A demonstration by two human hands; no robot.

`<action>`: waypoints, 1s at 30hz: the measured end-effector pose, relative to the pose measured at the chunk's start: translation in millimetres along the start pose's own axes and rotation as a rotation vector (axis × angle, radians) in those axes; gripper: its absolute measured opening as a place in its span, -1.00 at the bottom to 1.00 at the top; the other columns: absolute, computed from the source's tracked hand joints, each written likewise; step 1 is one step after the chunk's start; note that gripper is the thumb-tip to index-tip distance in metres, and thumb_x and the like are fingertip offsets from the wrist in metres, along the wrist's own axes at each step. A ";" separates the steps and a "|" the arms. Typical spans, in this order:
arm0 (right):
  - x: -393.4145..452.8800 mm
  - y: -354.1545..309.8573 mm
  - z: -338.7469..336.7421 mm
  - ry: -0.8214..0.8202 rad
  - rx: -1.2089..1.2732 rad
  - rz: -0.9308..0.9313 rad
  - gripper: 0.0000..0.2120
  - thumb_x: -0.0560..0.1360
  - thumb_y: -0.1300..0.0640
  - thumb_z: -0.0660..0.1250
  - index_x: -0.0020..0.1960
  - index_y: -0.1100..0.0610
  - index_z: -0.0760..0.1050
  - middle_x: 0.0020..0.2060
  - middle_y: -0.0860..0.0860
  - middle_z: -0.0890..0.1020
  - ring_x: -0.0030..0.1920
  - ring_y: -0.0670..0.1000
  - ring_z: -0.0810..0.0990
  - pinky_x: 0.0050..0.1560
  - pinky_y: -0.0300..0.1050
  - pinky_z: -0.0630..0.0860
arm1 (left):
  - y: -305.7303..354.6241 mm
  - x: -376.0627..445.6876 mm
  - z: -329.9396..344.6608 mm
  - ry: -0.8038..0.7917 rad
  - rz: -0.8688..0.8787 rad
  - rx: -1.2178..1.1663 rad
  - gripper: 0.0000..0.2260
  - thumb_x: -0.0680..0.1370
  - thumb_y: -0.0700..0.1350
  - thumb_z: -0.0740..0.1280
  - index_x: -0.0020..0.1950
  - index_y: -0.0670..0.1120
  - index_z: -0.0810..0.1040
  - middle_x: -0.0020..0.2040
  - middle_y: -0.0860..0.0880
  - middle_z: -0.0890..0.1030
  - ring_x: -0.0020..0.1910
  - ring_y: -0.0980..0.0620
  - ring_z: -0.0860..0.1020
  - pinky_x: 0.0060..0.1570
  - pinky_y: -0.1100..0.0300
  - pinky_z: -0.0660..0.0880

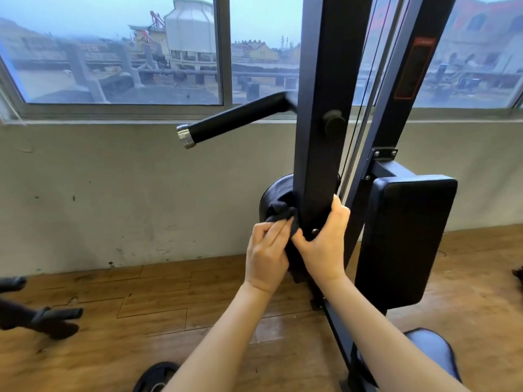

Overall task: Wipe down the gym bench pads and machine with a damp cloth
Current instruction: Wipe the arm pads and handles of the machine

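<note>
Nearest, a weight plate (157, 376) lies on the wooden floor (141, 306). Above it, the left hand (267, 254) pinches the dark cloth (283, 215) against the machine's upright post (319, 137), likely to wipe its lower edge, while the right hand (325, 244) curls round the post to steady it. A round roller pad (276, 193) crowds the cloth from behind; the rectangular pad (404, 239) stands just right, the handle (232, 120) overhead.

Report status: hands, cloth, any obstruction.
Left hand pinching the dark blue-grey cloth against the round black roller pad. Right hand gripping the black steel upright. Nothing blocking.
</note>
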State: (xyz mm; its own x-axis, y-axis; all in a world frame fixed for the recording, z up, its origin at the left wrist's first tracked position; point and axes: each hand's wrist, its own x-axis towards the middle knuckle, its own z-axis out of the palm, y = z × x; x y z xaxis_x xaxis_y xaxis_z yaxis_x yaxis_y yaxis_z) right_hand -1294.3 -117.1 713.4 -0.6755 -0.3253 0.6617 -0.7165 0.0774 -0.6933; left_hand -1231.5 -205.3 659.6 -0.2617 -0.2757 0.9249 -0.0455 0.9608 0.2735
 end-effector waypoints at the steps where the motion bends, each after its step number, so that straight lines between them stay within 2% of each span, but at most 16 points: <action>1: -1.2 0.3 -1.8 -0.022 0.009 -0.004 -0.28 0.32 0.24 0.50 0.38 0.23 0.23 0.08 -0.01 0.31 0.06 -0.22 0.35 -0.01 -0.51 0.35 | -2.2 -4.7 0.4 -0.012 0.002 0.009 -0.77 0.55 -0.29 0.24 0.15 -0.29 0.59 0.03 -0.12 0.65 -0.04 -0.04 0.48 -0.04 0.06 0.57; 3: -3.8 1.2 -3.5 -0.056 0.018 -0.014 -0.23 0.31 0.27 0.51 0.41 0.24 0.20 0.10 -0.01 0.30 0.10 -0.36 0.30 0.02 -0.56 0.31 | -5.4 -13.4 -0.7 -0.051 0.018 0.035 -0.77 0.53 -0.30 0.26 0.13 -0.28 0.61 0.02 -0.11 0.65 -0.05 -0.03 0.47 -0.08 0.05 0.58; 7: -6.6 -0.3 -1.9 -0.060 0.028 -0.012 -0.23 0.31 0.32 0.48 0.42 0.23 0.19 0.15 -0.03 0.28 0.15 -0.42 0.26 0.02 -0.60 0.28 | -7.3 -26.0 -10.4 -0.171 0.040 0.057 -0.71 0.46 -0.31 0.21 0.10 -0.24 0.64 -0.01 -0.08 0.66 -0.06 -0.01 0.43 -0.09 0.11 0.58; 9: -6.7 -4.4 -0.7 -0.034 0.020 -0.002 -0.27 0.35 0.27 0.47 0.42 0.22 0.20 0.15 -0.04 0.28 0.10 -0.35 0.31 -0.02 -0.60 0.30 | -9.4 -33.1 -15.9 -0.271 0.058 0.075 -0.71 0.43 -0.30 0.26 0.09 -0.21 0.65 -0.02 -0.05 0.66 -0.07 0.01 0.41 -0.12 0.13 0.58; 11: -5.5 -7.7 0.4 0.010 0.021 0.020 -0.33 0.38 0.18 0.46 0.39 0.18 0.23 0.13 -0.06 0.30 0.09 -0.19 0.37 -0.06 -0.52 0.37 | -12.8 -40.9 -21.9 -0.402 0.064 0.092 -0.66 0.31 -0.35 0.45 0.08 -0.16 0.66 -0.04 -0.01 0.67 -0.09 0.05 0.39 -0.15 0.18 0.58; 13: -4.5 -9.7 1.2 0.034 0.031 0.044 -0.36 0.39 0.12 0.46 0.37 0.15 0.26 0.10 -0.09 0.32 0.11 -0.09 0.41 -0.07 -0.45 0.40 | -10.0 -42.9 -27.8 -0.436 -0.003 0.082 -0.57 0.23 -0.40 0.52 0.05 -0.12 0.68 -0.05 0.02 0.68 -0.09 0.11 0.39 -0.11 0.31 0.54; 14: -5.5 -9.7 1.4 0.032 0.043 0.045 -0.36 0.38 0.12 0.47 0.37 0.14 0.26 0.10 -0.10 0.32 0.11 -0.09 0.41 -0.06 -0.44 0.41 | -6.1 -39.8 -32.4 -0.370 -0.095 0.035 -0.60 0.27 -0.44 0.47 0.04 -0.12 0.68 -0.06 0.00 0.67 -0.08 0.13 0.42 -0.05 0.39 0.48; 16: -9.8 -9.0 2.7 0.017 0.069 0.039 -0.34 0.36 0.15 0.48 0.37 0.14 0.26 0.10 -0.10 0.32 0.12 -0.08 0.40 -0.04 -0.44 0.41 | 6.8 -19.2 -43.9 -0.088 -0.373 -0.082 -0.67 0.39 -0.46 0.31 0.05 -0.18 0.65 -0.07 -0.04 0.64 -0.08 0.19 0.48 0.05 0.52 0.37; 18: -15.3 -10.3 6.4 0.018 0.053 0.041 -0.33 0.35 0.18 0.49 0.37 0.18 0.27 0.10 -0.07 0.33 0.11 -0.09 0.38 -0.03 -0.54 0.35 | 15.7 15.5 -53.2 0.184 -0.595 -0.133 -0.70 0.49 -0.44 0.25 0.11 -0.17 0.61 -0.04 0.00 0.58 -0.09 0.27 0.49 0.03 0.60 0.33; 19: -17.9 -11.9 9.5 0.023 0.031 0.036 -0.33 0.35 0.18 0.49 0.37 0.20 0.27 0.10 -0.06 0.32 0.11 -0.09 0.37 -0.03 -0.57 0.32 | 17.2 33.4 -56.0 0.227 -0.638 -0.155 -0.71 0.52 -0.41 0.24 0.13 -0.14 0.60 -0.02 0.04 0.56 -0.05 0.31 0.48 0.03 0.60 0.33; 20: -20.6 -14.3 12.4 0.026 0.009 0.028 -0.32 0.35 0.18 0.49 0.37 0.22 0.26 0.11 -0.06 0.32 0.10 -0.10 0.36 -0.04 -0.58 0.32 | 16.9 49.1 -57.7 0.211 -0.618 -0.160 -0.72 0.54 -0.37 0.23 0.14 -0.11 0.59 -0.01 0.08 0.56 -0.03 0.32 0.46 0.05 0.59 0.33; 22: -25.6 -19.6 17.4 0.028 -0.022 0.015 -0.30 0.36 0.18 0.50 0.38 0.25 0.25 0.11 -0.05 0.32 0.10 -0.10 0.35 -0.09 -0.55 0.33 | 14.3 66.7 -59.5 0.090 -0.426 -0.105 -0.73 0.54 -0.32 0.20 0.11 -0.13 0.62 0.02 0.08 0.57 0.02 0.27 0.45 0.11 0.55 0.32; 24: -28.9 -24.2 19.9 0.026 -0.031 0.019 -0.30 0.36 0.17 0.50 0.39 0.26 0.25 0.12 0.01 0.37 0.11 -0.08 0.36 -0.09 -0.52 0.30 | 1.4 62.4 -58.1 -0.020 -0.282 -0.021 -0.74 0.49 -0.29 0.23 0.10 -0.17 0.64 0.05 -0.05 0.61 0.09 0.14 0.44 0.16 0.47 0.34; 25: -29.6 -25.5 20.3 0.030 -0.031 0.023 -0.30 0.36 0.17 0.49 0.39 0.27 0.25 0.13 0.06 0.40 0.11 -0.08 0.35 -0.08 -0.53 0.30 | -6.2 55.7 -57.6 -0.045 -0.267 0.014 -0.74 0.47 -0.31 0.26 0.10 -0.18 0.64 0.05 -0.09 0.61 0.09 0.09 0.44 0.15 0.41 0.36; 28: -28.6 -26.6 18.3 0.037 -0.015 0.030 -0.31 0.36 0.19 0.49 0.38 0.28 0.25 0.10 0.10 0.41 0.05 -0.04 0.39 -0.06 -0.61 0.31 | -24.5 26.5 -64.4 -0.157 -0.391 0.050 -0.67 0.44 -0.42 0.34 0.16 -0.18 0.62 0.06 -0.07 0.61 0.09 0.01 0.49 0.11 0.24 0.45; 30: -27.6 -24.4 15.6 0.039 -0.020 0.016 -0.32 0.35 0.20 0.50 0.37 0.28 0.26 0.07 0.11 0.41 0.01 -0.01 0.42 -0.05 -0.61 0.30 | -31.3 8.4 -70.6 -0.264 -0.519 0.066 -0.60 0.41 -0.49 0.31 0.16 -0.16 0.62 0.07 -0.06 0.62 0.10 -0.06 0.52 0.10 0.19 0.46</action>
State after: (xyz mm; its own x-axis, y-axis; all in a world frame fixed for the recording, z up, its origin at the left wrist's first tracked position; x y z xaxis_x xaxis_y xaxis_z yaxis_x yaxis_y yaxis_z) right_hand -1255.5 -124.7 707.5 -0.6932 -0.2867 0.6612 -0.7083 0.1014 -0.6986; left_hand -1164.2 -239.7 677.5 -0.4204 -0.7022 0.5746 -0.2894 0.7040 0.6486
